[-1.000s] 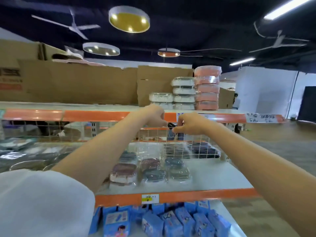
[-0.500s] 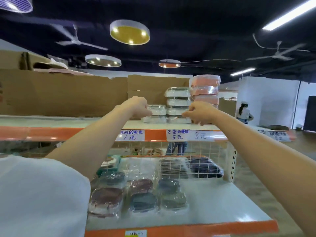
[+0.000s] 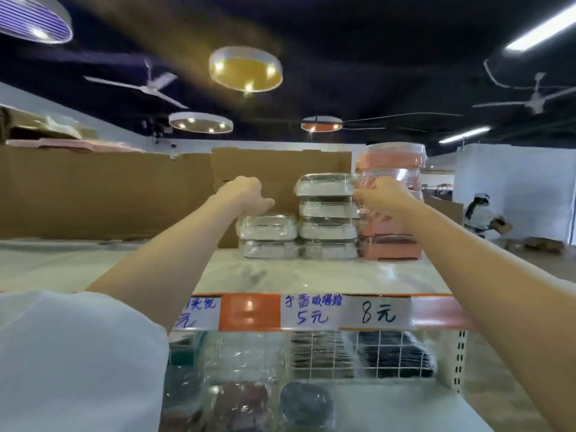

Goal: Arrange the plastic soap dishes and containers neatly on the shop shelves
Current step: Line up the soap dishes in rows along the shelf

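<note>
Clear film wrapped every box on the top shelf [image 3: 311, 275], so each would likely feel slick, light and rigid underneath, with the wrap apt to crinkle or slide under a loose pinch. The left hand [image 3: 243, 196] was clenched into a loose fist and held nothing that showed; it hovered just above and left of the short white stack [image 3: 267, 235], two boxes high, without clearly touching it. Between the hands stood the tall white stack [image 3: 327, 215], four boxes high, its top box level with both sets of knuckles. The right hand [image 3: 381, 198] had its fingers curled at the seam between that stack and the pink stack [image 3: 391, 207]; it seemed to be grasping film or a box edge there, but blur hid which one. Each box lay flat, lid up, long axis running left to right along the shelf, broad front face toward the person. My judgement was that the safest hold would be across the two short ends, palms square, since the wrap gives little friction and a tall stack could topple if pulled by one corner. Below the hands, price tags [image 3: 343, 311] lined the orange shelf edge.
</note>
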`<action>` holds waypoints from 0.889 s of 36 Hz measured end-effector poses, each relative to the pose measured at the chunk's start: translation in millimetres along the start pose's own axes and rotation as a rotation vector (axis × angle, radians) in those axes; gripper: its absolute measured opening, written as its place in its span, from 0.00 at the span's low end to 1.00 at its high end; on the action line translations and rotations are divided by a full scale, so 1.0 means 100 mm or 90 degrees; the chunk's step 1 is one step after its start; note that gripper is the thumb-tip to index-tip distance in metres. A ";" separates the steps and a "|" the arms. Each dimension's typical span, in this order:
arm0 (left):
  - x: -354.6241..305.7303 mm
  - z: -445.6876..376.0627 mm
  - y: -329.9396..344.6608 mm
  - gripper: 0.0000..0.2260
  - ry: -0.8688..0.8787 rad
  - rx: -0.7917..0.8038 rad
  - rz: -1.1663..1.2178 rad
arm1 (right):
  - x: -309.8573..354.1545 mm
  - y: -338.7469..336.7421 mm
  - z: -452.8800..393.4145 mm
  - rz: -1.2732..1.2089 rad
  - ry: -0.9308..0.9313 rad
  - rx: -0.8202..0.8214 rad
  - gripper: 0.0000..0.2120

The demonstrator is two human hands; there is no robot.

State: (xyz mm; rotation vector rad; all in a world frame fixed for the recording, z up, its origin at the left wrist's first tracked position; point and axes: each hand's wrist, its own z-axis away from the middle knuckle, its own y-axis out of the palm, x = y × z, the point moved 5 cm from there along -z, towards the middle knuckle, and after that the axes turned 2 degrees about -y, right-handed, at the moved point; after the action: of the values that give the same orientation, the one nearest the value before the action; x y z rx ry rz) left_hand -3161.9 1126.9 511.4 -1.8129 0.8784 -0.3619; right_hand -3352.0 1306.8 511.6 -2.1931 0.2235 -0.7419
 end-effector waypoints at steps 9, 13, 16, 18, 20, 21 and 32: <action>-0.46 -0.47 0.03 0.23 0.022 -0.009 0.044 | -0.31 -0.15 -0.29 -0.048 0.057 0.000 0.21; -0.63 -0.59 0.05 0.26 -0.002 -0.027 0.094 | -0.46 -0.32 -0.35 -0.049 0.071 -0.034 0.20; -0.71 -0.68 0.07 0.29 -0.048 -0.049 0.136 | -0.61 -0.45 -0.42 -0.065 0.082 -0.065 0.23; -0.77 -0.72 0.07 0.31 -0.076 -0.057 0.144 | -0.68 -0.54 -0.45 -0.082 0.090 -0.083 0.26; -0.81 -0.76 0.08 0.32 -0.099 -0.058 0.143 | -0.74 -0.61 -0.48 -0.095 0.111 -0.099 0.33; -0.83 -0.77 0.08 0.32 -0.109 -0.054 0.142 | -0.77 -0.64 -0.50 -0.103 0.117 -0.106 0.37; -0.89 -0.87 0.26 0.36 -0.174 0.074 0.192 | -0.80 -0.64 -0.71 -0.214 0.176 -0.095 0.41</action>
State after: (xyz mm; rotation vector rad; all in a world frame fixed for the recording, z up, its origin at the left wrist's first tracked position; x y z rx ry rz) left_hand -3286.4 1125.9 537.7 -1.5498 0.8998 0.0275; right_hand -3463.0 1335.3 560.1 -2.2917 0.0480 -1.2533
